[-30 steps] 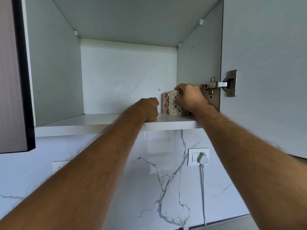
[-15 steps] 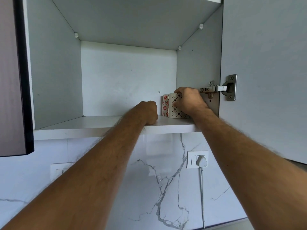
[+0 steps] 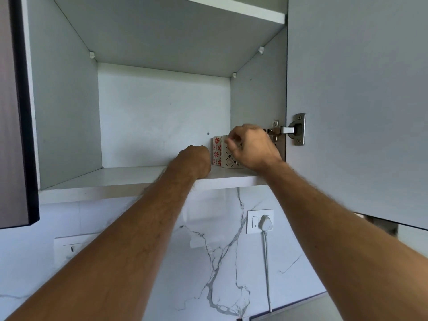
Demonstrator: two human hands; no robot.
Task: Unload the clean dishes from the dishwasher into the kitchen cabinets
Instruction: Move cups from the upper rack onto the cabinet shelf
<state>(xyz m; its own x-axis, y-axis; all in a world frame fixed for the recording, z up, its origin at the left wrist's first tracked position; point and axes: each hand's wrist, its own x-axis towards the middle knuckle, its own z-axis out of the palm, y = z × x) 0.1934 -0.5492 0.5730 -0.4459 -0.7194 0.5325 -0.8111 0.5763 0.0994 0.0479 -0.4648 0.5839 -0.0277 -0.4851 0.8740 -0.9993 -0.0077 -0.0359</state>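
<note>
Two mugs stand at the right rear of the white cabinet shelf [image 3: 115,179]: one with red flowers [image 3: 216,150] and, in front of it, a cream one with a dark diamond pattern [image 3: 229,159]. My right hand [image 3: 253,147] hovers over the cream mug with fingers loosely curled and partly blurred, covering its right side; no firm grip shows. My left hand [image 3: 195,159] rests as a fist on the shelf's front edge, left of the mugs. Its fingers are turned away from me and nothing shows in it.
The white cabinet door [image 3: 359,100] hangs open at the right on its metal hinge [image 3: 287,130]. A dark door [image 3: 14,112] edges the left side. An upper shelf [image 3: 243,8] runs overhead. Below, a wall socket with a plug [image 3: 260,221] sits on the marble backsplash.
My right hand has loosened its grip on the cream mug and its fingers have lifted off it. The left fist stays on the shelf edge.
</note>
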